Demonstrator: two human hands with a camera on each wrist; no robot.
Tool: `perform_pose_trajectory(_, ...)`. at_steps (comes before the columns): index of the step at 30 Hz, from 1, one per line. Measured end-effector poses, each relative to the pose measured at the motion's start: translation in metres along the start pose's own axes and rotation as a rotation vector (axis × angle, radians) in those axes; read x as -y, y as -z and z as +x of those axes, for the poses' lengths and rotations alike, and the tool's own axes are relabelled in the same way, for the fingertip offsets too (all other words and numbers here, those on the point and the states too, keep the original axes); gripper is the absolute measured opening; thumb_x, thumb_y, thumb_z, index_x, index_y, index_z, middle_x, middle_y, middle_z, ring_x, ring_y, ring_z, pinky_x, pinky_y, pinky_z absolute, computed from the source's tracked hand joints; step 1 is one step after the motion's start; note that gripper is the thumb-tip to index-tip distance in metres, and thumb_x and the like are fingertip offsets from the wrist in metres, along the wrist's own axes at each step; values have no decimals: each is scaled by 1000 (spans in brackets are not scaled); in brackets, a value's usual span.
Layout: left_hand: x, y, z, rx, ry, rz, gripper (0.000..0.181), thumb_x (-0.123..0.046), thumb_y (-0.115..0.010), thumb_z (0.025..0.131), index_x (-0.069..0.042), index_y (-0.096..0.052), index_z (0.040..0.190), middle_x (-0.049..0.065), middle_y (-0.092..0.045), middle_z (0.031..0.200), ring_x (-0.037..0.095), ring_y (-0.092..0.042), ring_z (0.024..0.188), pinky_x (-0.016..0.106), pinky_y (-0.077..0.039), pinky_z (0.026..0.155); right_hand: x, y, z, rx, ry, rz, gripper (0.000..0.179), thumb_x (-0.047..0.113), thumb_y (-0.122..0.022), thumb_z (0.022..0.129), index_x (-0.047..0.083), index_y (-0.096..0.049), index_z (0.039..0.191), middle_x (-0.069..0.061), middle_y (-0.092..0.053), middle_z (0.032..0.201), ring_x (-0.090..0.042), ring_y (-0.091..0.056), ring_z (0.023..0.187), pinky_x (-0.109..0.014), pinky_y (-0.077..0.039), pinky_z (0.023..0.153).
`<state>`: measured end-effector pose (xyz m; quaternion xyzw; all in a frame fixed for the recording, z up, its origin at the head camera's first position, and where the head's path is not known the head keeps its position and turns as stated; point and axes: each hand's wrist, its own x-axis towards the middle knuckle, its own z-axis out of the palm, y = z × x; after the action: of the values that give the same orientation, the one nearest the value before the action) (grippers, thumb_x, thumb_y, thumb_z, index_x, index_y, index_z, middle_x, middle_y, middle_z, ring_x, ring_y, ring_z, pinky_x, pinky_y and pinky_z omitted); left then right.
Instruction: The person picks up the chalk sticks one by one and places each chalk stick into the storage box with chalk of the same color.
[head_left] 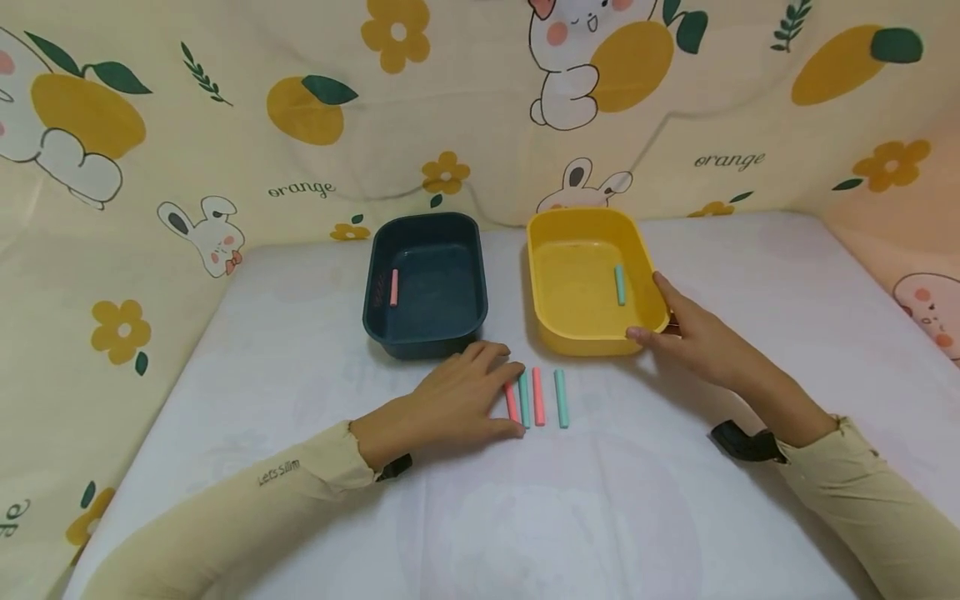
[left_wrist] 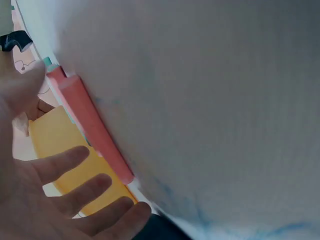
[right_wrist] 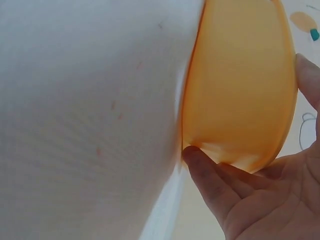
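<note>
My left hand [head_left: 461, 400] is over the leftmost pink chalk stick [head_left: 512, 403], thumb by its near end and fingers by its far end. In the left wrist view a gap shows between spread fingers and thumb, with the pink chalk [left_wrist: 95, 130] beyond; whether they touch it I cannot tell. Beside it lie a teal chalk [head_left: 524, 400], another pink chalk [head_left: 538, 397] and another teal chalk [head_left: 562, 399]. My right hand [head_left: 701, 337] holds the near right corner of the yellow box [head_left: 592, 344]; in the right wrist view thumb and fingers span its wall.
A dark blue box [head_left: 427, 346] stands left of the yellow one, with a pink chalk [head_left: 394, 287] inside. One teal chalk [head_left: 620, 285] lies in the yellow box. Behind both boxes hangs a printed cloth [head_left: 487, 108]; a white cloth [head_left: 525, 517] covers the table.
</note>
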<state>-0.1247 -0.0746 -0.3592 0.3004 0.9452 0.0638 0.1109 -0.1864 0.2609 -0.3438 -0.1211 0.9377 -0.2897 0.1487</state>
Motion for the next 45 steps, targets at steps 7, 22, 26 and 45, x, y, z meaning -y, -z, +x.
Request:
perform_pose_trajectory(7, -3, 2, 3, 16, 27, -1, 86, -70, -64, 82, -21, -44, 150, 4, -38, 154, 25, -35, 143, 48, -36, 116, 4, 1, -1, -20, -2, -21, 105, 60, -56, 94, 17, 14, 159, -23, -13, 165, -43, -42, 135, -65, -35, 110)
perform_pose_trajectory(22, -8, -1, 9, 12, 60, 14, 84, -67, -69, 80, -19, -48, 146, 2, -46, 145, 23, -41, 135, 48, -40, 110, 0, -2, 0, -20, -9, -16, 103, 60, -54, 94, 16, 13, 159, -25, -14, 165, -48, -39, 137, -67, -33, 109)
perform_pose_trajectory(26, -6, -1, 10, 14, 65, -24, 83, -67, -70, 79, -21, -49, 145, 2, -46, 146, 22, -40, 135, 50, -38, 111, 1, -2, 0, -16, -21, -16, 104, 60, -55, 94, 16, 13, 159, -25, -15, 164, -48, -40, 137, -66, -35, 108)
perform_pose_trajectory(45, 4, 15, 8, -23, 97, -433, 82, -54, -82, 75, -23, -48, 143, -6, -50, 147, 15, -46, 137, 38, -40, 114, 1, -3, 1, -17, -43, -14, 105, 61, -56, 93, 16, 13, 159, -25, -14, 164, -47, -40, 136, -65, -36, 108)
